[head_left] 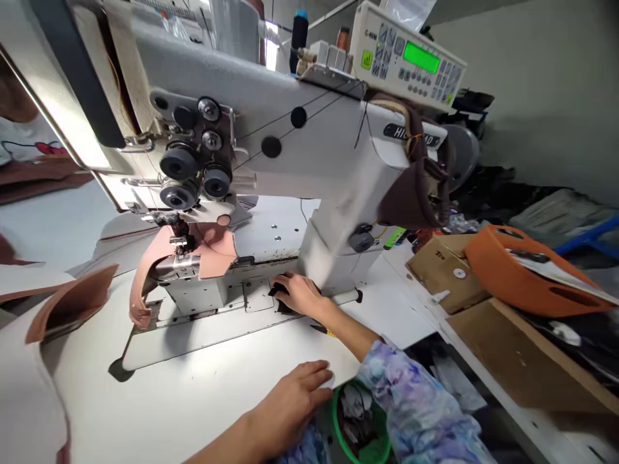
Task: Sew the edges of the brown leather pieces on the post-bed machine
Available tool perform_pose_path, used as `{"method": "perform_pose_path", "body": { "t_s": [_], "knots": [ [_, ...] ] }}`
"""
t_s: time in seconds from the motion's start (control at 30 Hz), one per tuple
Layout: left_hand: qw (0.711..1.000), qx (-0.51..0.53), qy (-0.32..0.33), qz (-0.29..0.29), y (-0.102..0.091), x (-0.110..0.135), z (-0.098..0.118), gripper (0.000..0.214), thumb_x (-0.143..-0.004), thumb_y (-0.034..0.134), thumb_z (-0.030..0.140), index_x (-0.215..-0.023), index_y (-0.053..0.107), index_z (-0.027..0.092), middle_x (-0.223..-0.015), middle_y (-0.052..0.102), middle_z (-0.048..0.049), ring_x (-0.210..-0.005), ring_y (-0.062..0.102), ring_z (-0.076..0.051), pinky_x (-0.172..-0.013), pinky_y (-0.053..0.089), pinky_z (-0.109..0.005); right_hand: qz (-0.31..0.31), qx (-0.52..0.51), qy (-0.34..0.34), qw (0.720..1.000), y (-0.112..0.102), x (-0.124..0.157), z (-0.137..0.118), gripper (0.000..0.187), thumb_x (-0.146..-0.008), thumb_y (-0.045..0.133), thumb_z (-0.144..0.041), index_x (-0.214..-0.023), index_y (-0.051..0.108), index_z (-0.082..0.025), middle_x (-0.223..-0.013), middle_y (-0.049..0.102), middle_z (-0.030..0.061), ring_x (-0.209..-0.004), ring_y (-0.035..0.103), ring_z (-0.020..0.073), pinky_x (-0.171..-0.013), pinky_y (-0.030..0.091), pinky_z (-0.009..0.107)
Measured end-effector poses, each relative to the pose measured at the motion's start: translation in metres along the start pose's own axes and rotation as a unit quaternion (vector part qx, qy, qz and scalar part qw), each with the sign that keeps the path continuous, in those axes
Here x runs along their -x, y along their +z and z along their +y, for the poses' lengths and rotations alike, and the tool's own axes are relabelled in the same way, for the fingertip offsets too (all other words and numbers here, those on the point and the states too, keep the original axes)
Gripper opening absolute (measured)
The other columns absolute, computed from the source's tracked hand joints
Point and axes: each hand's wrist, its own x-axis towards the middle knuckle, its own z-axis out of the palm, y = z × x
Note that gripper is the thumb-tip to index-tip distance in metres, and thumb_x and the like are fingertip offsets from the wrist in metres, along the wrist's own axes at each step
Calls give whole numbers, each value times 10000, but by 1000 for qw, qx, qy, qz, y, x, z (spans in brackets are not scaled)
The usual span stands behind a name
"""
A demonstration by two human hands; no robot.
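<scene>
My right hand (302, 295) reaches over the sewing machine's bed (193, 335). Its fingers curl round a small black object (279, 298), whose kind I cannot make out. Nearer to me, my left hand (297, 399) lies with fingers stretched out at the table's front edge, holding nothing. The post-bed sewing machine (271, 96) stands in front of me. A pink leather-like piece (217, 251) lies under its presser foot (181, 241), and a curved strip of it hangs down on the left. Neither hand touches that piece.
Brown and pale panels (72, 299) lie at the left. A control panel (411, 55) tops the machine. At the right are cardboard boxes (445, 267) and an orange plastic holder (532, 270). A green bin (362, 422) with scraps stands below the table edge. Another person is partly visible far left.
</scene>
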Motion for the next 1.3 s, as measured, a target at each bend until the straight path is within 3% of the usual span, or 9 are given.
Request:
{"method": "perform_pose_path", "body": {
  "t_s": [0.13, 0.3, 0.4, 0.5, 0.63, 0.87, 1.03, 1.13, 1.3],
  "knots": [
    [999, 29, -29, -17, -6, 9, 1, 304, -799, 453, 84, -1029, 581, 237, -1217, 571, 11, -1236, 417, -124, -1041, 331, -212, -59, 90, -27, 994, -10, 0, -3, 422, -819, 588, -320, -1212, 514, -184, -1257, 478, 114, -1113, 487, 265, -911, 422, 480],
    [970, -26, -239, 27, -35, 20, -23, 137, -832, 529, 220, -722, 582, 158, -793, 608, -39, -810, 577, -150, -726, 479, -275, -85, 143, -44, 985, -33, 4, -9, 467, -794, 610, -249, -1247, 502, -214, -1210, 517, 129, -1007, 565, 276, -823, 477, 475],
    [929, -89, -354, 63, -58, 19, -49, 177, -868, 531, 299, -854, 570, 126, -843, 582, -26, -765, 566, -140, -700, 485, -317, -58, 139, -67, 986, -46, 11, -7, 422, -804, 527, -104, -1206, 543, -231, -1097, 597, 82, -946, 598, 237, -811, 490, 402],
    [897, -129, -413, 85, -71, 12, -73, 258, -886, 517, 296, -1091, 521, 140, -1048, 565, -61, -862, 581, -161, -747, 506, -351, -18, 114, -101, 988, -51, 21, 0, 418, -810, 442, -33, -1147, 590, -230, -1081, 629, 37, -970, 597, 181, -857, 472, 296],
    [892, -139, -425, 70, -74, 1, -91, 316, -884, 523, 304, -1166, 497, 164, -1158, 534, -81, -940, 577, -184, -789, 511, -380, 43, 91, -136, 986, -37, 33, 14, 401, -826, 394, -22, -1128, 607, -177, -1088, 641, 44, -991, 595, 154, -902, 465, 267],
    [903, -113, -413, 6, -76, -5, -101, 259, -885, 521, 323, -1071, 546, 144, -1038, 584, -59, -873, 592, -162, -756, 515, -355, 123, 106, -193, 968, 10, 44, 43, 308, -866, 391, -51, -1028, 646, -113, -1109, 623, 113, -1070, 554, 194, -930, 476, 334],
    [909, -115, -400, -12, -77, -2, -89, 288, -882, 528, 320, -1114, 526, 151, -1085, 568, -68, -910, 587, -175, -776, 512, -370, 163, 128, -189, 960, 7, 35, 38, 307, -909, 351, -81, -1045, 625, -109, -1102, 625, 91, -1060, 543, 167, -932, 452, 317],
    [905, -112, -410, -12, -78, -2, -85, 286, -879, 532, 320, -1108, 531, 150, -1086, 570, -68, -920, 586, -179, -784, 510, -376, 150, 152, -181, 960, 3, 14, 19, 273, -913, 381, -104, -1049, 616, -133, -1086, 627, 71, -1045, 539, 165, -909, 442, 334],
    [899, -73, -431, 17, -82, 4, -88, 288, -876, 535, 324, -1104, 535, 147, -1098, 568, -71, -959, 577, -192, -821, 495, -403, 59, 212, -166, 961, 16, -25, 1, 139, -853, 540, -153, -962, 627, -145, -932, 641, 37, -922, 581, 174, -847, 454, 389]
  ]
}}
